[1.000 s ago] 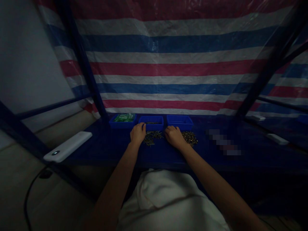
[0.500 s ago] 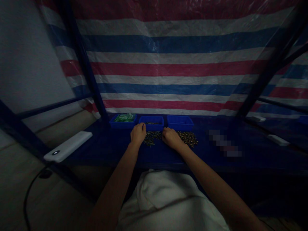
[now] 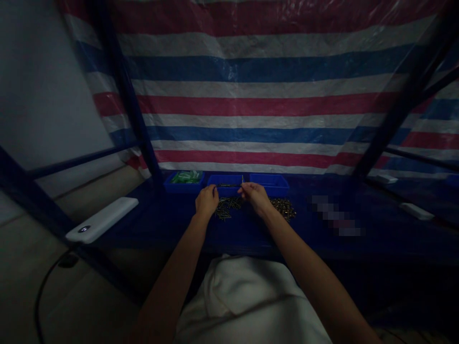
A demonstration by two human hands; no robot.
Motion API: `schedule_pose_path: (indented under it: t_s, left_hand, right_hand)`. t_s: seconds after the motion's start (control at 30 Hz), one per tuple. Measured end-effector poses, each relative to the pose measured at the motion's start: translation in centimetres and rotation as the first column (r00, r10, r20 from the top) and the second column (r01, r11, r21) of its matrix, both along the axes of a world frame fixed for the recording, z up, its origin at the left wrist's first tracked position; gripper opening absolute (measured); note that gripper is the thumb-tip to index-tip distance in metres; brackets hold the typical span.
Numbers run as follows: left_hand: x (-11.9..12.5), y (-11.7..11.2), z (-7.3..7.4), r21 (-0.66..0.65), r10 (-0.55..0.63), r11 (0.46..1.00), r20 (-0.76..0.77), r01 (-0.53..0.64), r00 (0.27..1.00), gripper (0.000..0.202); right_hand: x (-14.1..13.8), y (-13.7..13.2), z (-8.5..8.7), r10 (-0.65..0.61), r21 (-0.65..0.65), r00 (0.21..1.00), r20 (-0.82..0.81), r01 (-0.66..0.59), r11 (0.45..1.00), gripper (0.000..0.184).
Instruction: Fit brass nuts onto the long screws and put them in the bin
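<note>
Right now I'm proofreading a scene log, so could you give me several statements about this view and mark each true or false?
1. A thin piece stands up at the fingertips of the right hand. True.
2. The green packets lie in the right-hand bin. False: the green packets are in the left blue bin.
3. The left hand is beside the pile of slender pieces. True.
4. The brassy pile lies left of the slender pieces. False: the brassy pile is on their right.

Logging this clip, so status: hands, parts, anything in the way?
Left hand by middle tray, grip unclear. Right hand pinches upright pin. Loose pins between hands, parts pile beside right; no blockage seen.
</note>
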State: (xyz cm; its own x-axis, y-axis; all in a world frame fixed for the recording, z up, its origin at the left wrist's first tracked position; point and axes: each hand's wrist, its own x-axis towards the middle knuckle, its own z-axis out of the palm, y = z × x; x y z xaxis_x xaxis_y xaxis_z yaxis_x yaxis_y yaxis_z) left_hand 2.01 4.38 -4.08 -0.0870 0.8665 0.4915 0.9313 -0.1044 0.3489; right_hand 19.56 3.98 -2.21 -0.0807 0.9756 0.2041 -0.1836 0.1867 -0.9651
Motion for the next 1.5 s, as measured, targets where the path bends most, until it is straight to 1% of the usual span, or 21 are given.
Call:
schedule_pose_path:
  t_s: [0.07, 0.13, 0.2, 0.27, 0.3, 0.37, 0.43, 0.5, 0.6, 0.7, 0.77, 0.87, 0.9, 1.0, 1.07, 1.17, 1.23, 1.3, 1.33, 1.4, 1.5]
  left_hand:
    - [0.0, 0.0, 0.0, -0.001, -0.003, 1.000, 0.005, 0.003, 1.000, 0.033]
    - [0.0, -0.1, 0.1, -0.006, -0.001, 1.000, 0.009, 0.001, 1.000, 0.033]
    - [0.0, -0.1, 0.1, -0.014, 0.004, 1.000, 0.014, -0.004, 1.000, 0.033]
    - [0.0, -0.2, 0.2, -0.016, 0.002, 1.000, 0.015, -0.001, 1.000, 0.033]
    - [0.0, -0.2, 0.2, -0.015, -0.001, 1.000, 0.014, 0.001, 1.000, 0.033]
    - [0.0, -0.2, 0.2, -0.013, -0.004, 1.000, 0.011, 0.004, 1.000, 0.033]
    - [0.0, -0.2, 0.2, -0.020, 0.003, 1.000, 0.011, -0.002, 1.000, 0.033]
    - [0.0, -0.2, 0.2, -0.029, 0.006, 1.000, 0.015, -0.006, 1.000, 0.033]
    - [0.0, -0.2, 0.2, -0.027, 0.004, 1.000, 0.020, -0.003, 1.000, 0.033]
    - [0.0, -0.2, 0.1, -0.007, -0.006, 1.000, 0.016, 0.007, 1.000, 0.033]
    - [0.0, -0.2, 0.0, 0.001, -0.010, 1.000, 0.014, 0.010, 1.000, 0.033]
    - [0.0, -0.1, -0.1, -0.004, -0.008, 1.000, 0.017, 0.008, 1.000, 0.032]
    - [0.0, 0.0, -0.1, -0.006, -0.008, 1.000, 0.018, 0.008, 1.000, 0.032]
    - [0.0, 0.0, -0.1, -0.005, -0.013, 1.000, 0.011, 0.014, 1.000, 0.033]
    - [0.0, 0.0, -0.1, -0.005, -0.013, 1.000, 0.007, 0.013, 1.000, 0.033]
    - [-0.1, 0.0, 0.0, -0.017, -0.010, 1.000, 0.007, 0.010, 1.000, 0.034]
    - [-0.1, 0.0, 0.0, -0.026, -0.009, 1.000, 0.008, 0.009, 1.000, 0.034]
    - [-0.1, 0.0, 0.0, -0.030, -0.008, 1.000, 0.008, 0.008, 1.000, 0.034]
    - [0.0, 0.0, 0.0, -0.029, -0.008, 1.000, 0.009, 0.009, 1.000, 0.034]
    - [0.0, 0.0, 0.0, -0.022, -0.009, 1.000, 0.010, 0.009, 1.000, 0.034]
    - [0.0, -0.1, 0.0, -0.015, -0.006, 1.000, 0.015, 0.007, 1.000, 0.033]
  right_hand:
    - [-0.4, 0.2, 0.1, 0.065, -0.079, 0.979, -0.192, -0.081, 0.994, 0.025]
    - [-0.6, 0.3, 0.0, 0.096, -0.099, 0.956, -0.278, -0.128, 0.987, 0.028]
    - [-0.8, 0.1, 0.0, 0.068, -0.033, 0.964, -0.257, -0.079, 0.996, 0.029]
    - [-0.8, -0.4, 0.2, -0.035, 0.128, 0.987, -0.158, 0.056, 0.990, 0.026]
    - [-0.8, -0.8, 0.3, -0.117, 0.232, 0.989, -0.090, 0.135, 0.963, 0.024]
    - [-0.5, -1.8, 0.6, -0.298, 0.440, 0.953, 0.063, 0.241, 0.865, 0.020]
    - [-0.3, -2.8, 0.7, -0.440, 0.596, 0.877, 0.193, 0.251, 0.763, 0.018]
    - [-0.2, -3.5, 0.7, -0.511, 0.681, 0.820, 0.258, 0.221, 0.698, 0.017]
    - [-0.4, -3.9, 0.8, -0.536, 0.699, 0.811, 0.237, 0.241, 0.673, 0.016]
    - [-0.9, -3.2, 1.3, -0.480, 0.633, 0.861, 0.171, 0.277, 0.723, 0.016]
    - [-1.3, -2.2, 1.7, -0.399, 0.545, 0.905, 0.147, 0.263, 0.796, 0.017]
    - [-1.6, -0.2, 2.3, -0.270, 0.312, 0.955, 0.123, 0.221, 0.924, 0.017]
    - [-1.6, 0.5, 2.4, -0.247, 0.225, 0.962, 0.115, 0.217, 0.950, 0.016]
    - [-1.7, 2.2, 2.5, -0.176, 0.012, 0.979, 0.104, 0.176, 0.984, 0.014]
    - [-1.6, 2.9, 2.6, -0.117, -0.058, 0.989, 0.093, 0.123, 0.991, 0.011]
    - [-1.2, 3.1, 2.7, -0.107, -0.053, 0.986, 0.125, 0.115, 0.992, 0.008]
    - [-0.6, 2.8, 2.7, -0.132, 0.018, 0.967, 0.219, 0.131, 0.991, 0.010]
    - [0.2, 2.2, 2.5, -0.133, 0.148, 0.911, 0.392, 0.080, 0.986, 0.010]
    - [0.6, 1.8, 2.4, -0.131, 0.222, 0.854, 0.503, 0.018, 0.975, 0.010]
    - [1.3, 1.0, 2.0, -0.162, 0.335, 0.668, 0.726, -0.139, 0.932, 0.012]
    - [1.9, 0.1, 1.2, -0.252, 0.364, 0.365, 0.896, -0.281, 0.888, 0.014]
